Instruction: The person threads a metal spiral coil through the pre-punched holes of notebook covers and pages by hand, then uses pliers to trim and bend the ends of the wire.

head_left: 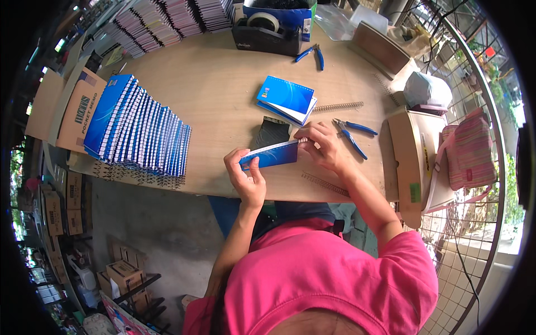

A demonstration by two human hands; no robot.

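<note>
Over the table's near edge I hold a small blue-covered notebook, tilted with its long edge up. My left hand grips its left end between thumb and fingers. At the other end, my right hand is closed in a pinch on what looks like the end of a spiral wire coil at the notebook's edge. Just beyond lies a dark flat block. Farther back, a few blue notebooks rest in a small pile. Blue-handled cutting pliers lie open to the right of my right hand.
At left stands a tall row of spiral-bound blue notebooks against a cardboard box. Loose wire coils lie on the table. A second pair of pliers is near the black tape dispenser. Cardboard borders the right side.
</note>
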